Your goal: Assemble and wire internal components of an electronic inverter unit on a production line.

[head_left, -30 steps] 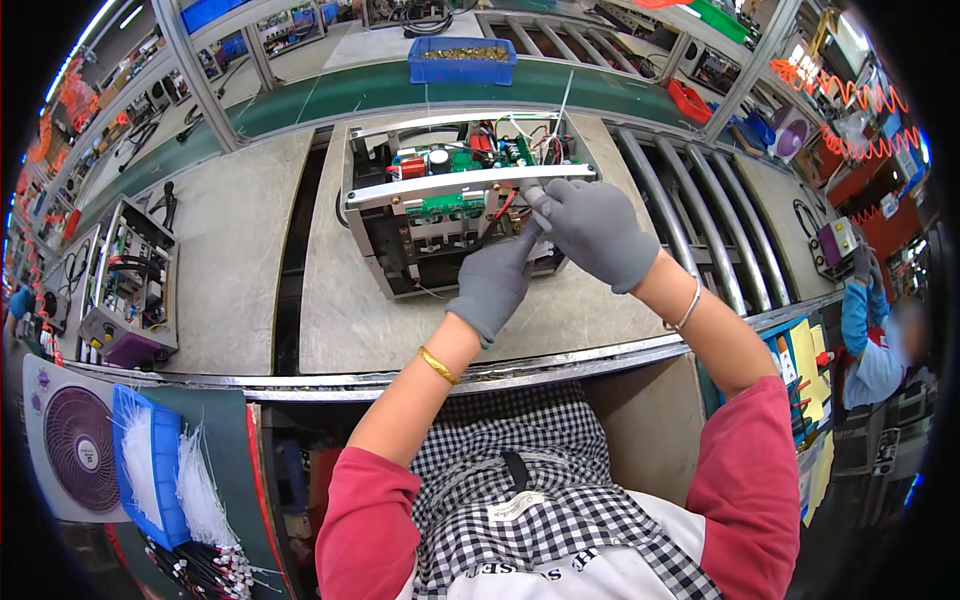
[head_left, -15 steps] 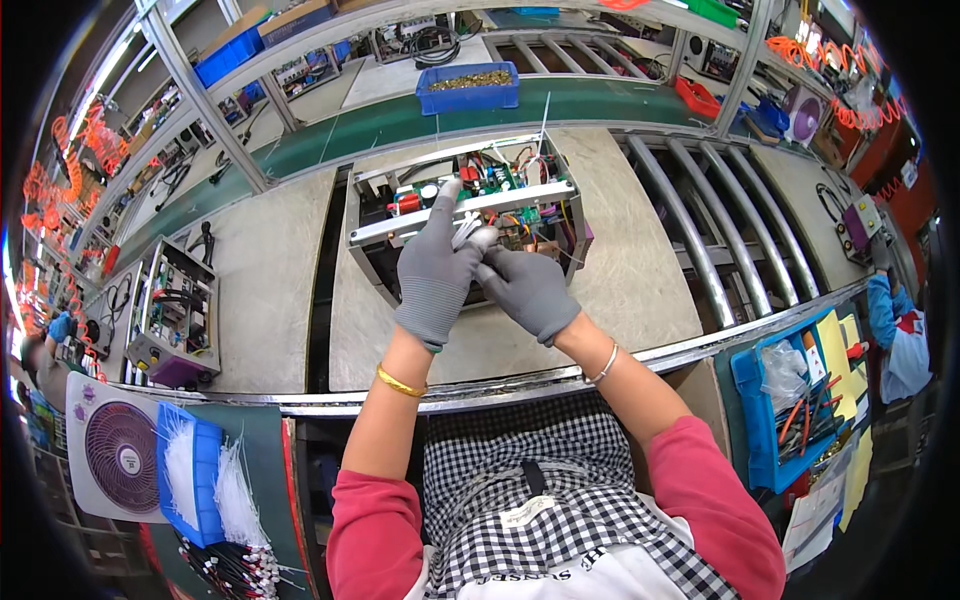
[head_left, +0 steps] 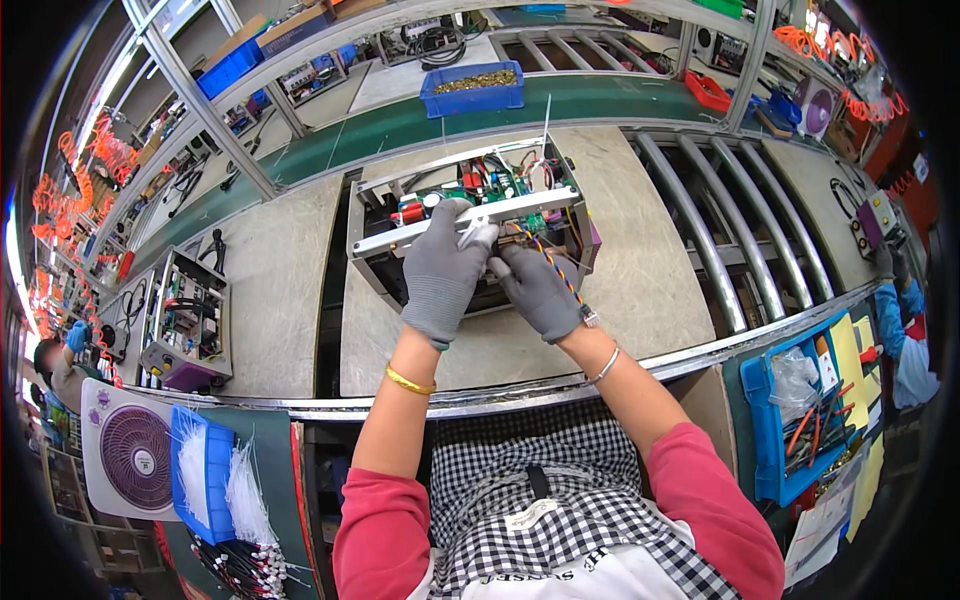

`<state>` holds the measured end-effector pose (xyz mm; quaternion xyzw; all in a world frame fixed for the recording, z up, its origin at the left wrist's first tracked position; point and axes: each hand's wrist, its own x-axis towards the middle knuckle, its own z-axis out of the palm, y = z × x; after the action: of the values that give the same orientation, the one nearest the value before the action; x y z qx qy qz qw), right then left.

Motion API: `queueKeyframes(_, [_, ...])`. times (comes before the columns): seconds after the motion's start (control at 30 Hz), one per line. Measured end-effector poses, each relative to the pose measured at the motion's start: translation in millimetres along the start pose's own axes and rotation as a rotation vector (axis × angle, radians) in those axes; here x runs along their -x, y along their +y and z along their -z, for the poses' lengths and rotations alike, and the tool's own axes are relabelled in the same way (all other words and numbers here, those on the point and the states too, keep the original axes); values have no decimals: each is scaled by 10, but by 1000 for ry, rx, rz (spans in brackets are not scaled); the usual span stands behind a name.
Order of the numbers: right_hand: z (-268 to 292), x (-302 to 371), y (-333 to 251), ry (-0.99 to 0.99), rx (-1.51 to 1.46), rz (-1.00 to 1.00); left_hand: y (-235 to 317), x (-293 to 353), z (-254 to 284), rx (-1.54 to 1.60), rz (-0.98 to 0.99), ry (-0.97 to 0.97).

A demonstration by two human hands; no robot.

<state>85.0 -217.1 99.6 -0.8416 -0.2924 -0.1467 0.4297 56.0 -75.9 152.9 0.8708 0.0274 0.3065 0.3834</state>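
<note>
Dark capital letters are printed on the white front (head_left: 600,583) of the worker's clothing; I see them upside down. A pale label (head_left: 530,516) on the checked apron (head_left: 580,455) carries script too small for me to read. The round badge (head_left: 144,462) at the centre of the fan (head_left: 122,435) bears a mark, likewise illegible.

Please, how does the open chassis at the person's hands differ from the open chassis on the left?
The middle chassis lies crosswise, with a right-end purple panel; the left chassis points away from the person, with a near-end purple panel. The left hand and right hand are at the middle chassis, while neither is at the left chassis. Both have metal frames and open tops showing electronic parts.
</note>
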Motion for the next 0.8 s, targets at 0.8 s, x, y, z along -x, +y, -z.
queueKeyframes(0.8, [481, 156, -303, 206, -210, 126, -29, 200, -20, -126, -172, 20])
